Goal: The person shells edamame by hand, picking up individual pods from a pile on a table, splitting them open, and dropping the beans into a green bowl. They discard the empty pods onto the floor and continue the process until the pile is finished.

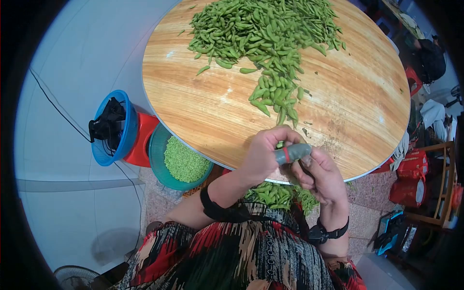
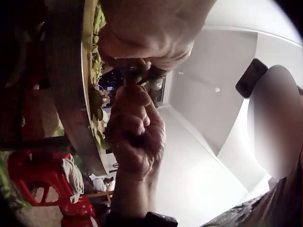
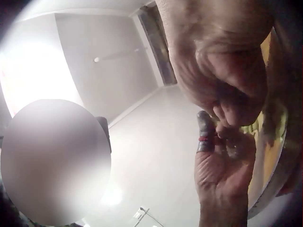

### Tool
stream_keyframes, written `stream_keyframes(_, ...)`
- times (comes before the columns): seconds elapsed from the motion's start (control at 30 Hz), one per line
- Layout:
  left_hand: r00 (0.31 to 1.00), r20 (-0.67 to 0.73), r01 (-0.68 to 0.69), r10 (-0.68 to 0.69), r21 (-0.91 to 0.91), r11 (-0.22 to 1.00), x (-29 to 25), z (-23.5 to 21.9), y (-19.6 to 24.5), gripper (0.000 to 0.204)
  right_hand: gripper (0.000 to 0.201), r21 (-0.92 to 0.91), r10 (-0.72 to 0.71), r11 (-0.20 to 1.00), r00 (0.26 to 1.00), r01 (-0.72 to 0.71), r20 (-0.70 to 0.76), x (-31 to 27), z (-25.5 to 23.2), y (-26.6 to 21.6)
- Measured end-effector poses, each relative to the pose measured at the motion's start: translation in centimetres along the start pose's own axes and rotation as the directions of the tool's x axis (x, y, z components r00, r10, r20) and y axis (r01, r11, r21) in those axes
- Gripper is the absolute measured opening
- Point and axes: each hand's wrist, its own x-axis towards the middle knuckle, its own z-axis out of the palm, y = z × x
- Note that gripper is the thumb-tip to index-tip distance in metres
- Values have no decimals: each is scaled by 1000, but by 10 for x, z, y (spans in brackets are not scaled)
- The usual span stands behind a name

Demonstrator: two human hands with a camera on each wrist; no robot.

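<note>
In the head view my left hand (image 1: 263, 154) is at the table's near edge, a green soybean pod (image 1: 279, 144) showing between its curled fingers and thumb. A grey-green sleeve with a red band, the thumb cover (image 1: 293, 153), wraps that thumb. My right hand (image 1: 328, 176) meets it, fingers bent in by the cover's tip; what lies between them is hidden, and I cannot tell whether it grips anything. Both wrist views show the hands together, the left hand (image 3: 225, 170) below in the right wrist view. Loose soybean pods (image 1: 275, 92) trail from a large heap (image 1: 261, 29) towards them.
The round wooden table (image 1: 193, 106) fills the middle. Left of it stand a green basin (image 1: 153, 157) of shelled beans (image 1: 186, 162), a red stool (image 1: 143, 140) and a blue basin (image 1: 129, 125) with black items. More pods (image 1: 273, 195) lie below the near edge. A wooden chair (image 1: 442, 188) is at right.
</note>
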Motion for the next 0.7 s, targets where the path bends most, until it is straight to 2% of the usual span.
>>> stream_keyframes(0.03,1000,-1,0,0,1,1000,0,-3,0,9,15,45,43,998,999,-44,19,-1,1,-1)
stream_keyframes(0.07,995,85,71,-52,-244,967,0,-7,-1,10,15,46,43,998,999,-44,20,-2,2,-1)
stream_keyframes(0.1,980,180,157,-80,-466,871,0,-9,-1,11,15,62,66,996,998,-67,15,-3,4,-1)
stream_keyframes(0.17,984,158,146,-86,-419,896,0,-10,-2,11,14,77,88,993,996,-89,13,-1,3,1)
stream_keyframes(0.23,987,134,135,-91,-373,918,-2,-8,-3,11,13,-63,-47,997,998,44,-44,3,-1,9)
stream_keyframes(0.27,998,15,58,-57,-39,998,-6,-4,-3,11,13,-65,-47,997,998,45,-43,6,-2,11)
stream_keyframes(0.3,996,-86,12,15,306,952,-7,-1,-4,11,12,-312,-194,940,970,141,-147,8,0,14)
stream_keyframes(0.33,996,-86,10,17,306,952,-5,-2,-6,11,12,-547,-355,815,912,193,-207,11,4,15)
stream_keyframes(0.37,986,-93,-96,140,373,923,-3,-4,-10,13,11,-757,-501,615,851,221,-159,12,9,14)
stream_keyframes(0.4,961,-90,-196,260,439,877,-2,-5,-10,15,11,-758,-501,614,851,221,-158,13,9,14)
stream_keyframes(0.47,960,-128,-182,248,384,905,-4,-6,-6,22,11,-736,-490,638,857,226,-162,17,8,17)
stream_keyframes(0.5,956,-105,-178,274,533,827,-7,-9,-2,28,11,-736,-488,638,858,227,-159,18,8,14)
stream_keyframes(0.53,953,-78,-169,293,667,726,-10,-11,2,36,13,-641,-429,741,877,203,-218,17,6,9)
stream_keyframes(0.57,953,-81,-167,293,667,726,-12,-9,5,36,14,-533,-362,828,892,174,-271,18,5,6)
stream_keyframes(0.6,963,-89,-135,256,660,739,-14,-7,7,44,14,-535,-361,827,893,173,-269,21,6,3)
stream_keyframes(0.63,971,-95,-105,218,653,750,-16,-5,8,53,15,-459,-330,870,904,180,-271,24,7,0)
stream_keyframes(0.67,971,-94,-106,218,652,750,-17,-2,5,53,16,-378,-299,907,915,185,-270,26,8,-2)
stream_keyframes(0.7,964,-37,-166,265,694,700,-19,0,2,60,15,-330,-215,937,937,118,-275,29,9,0)
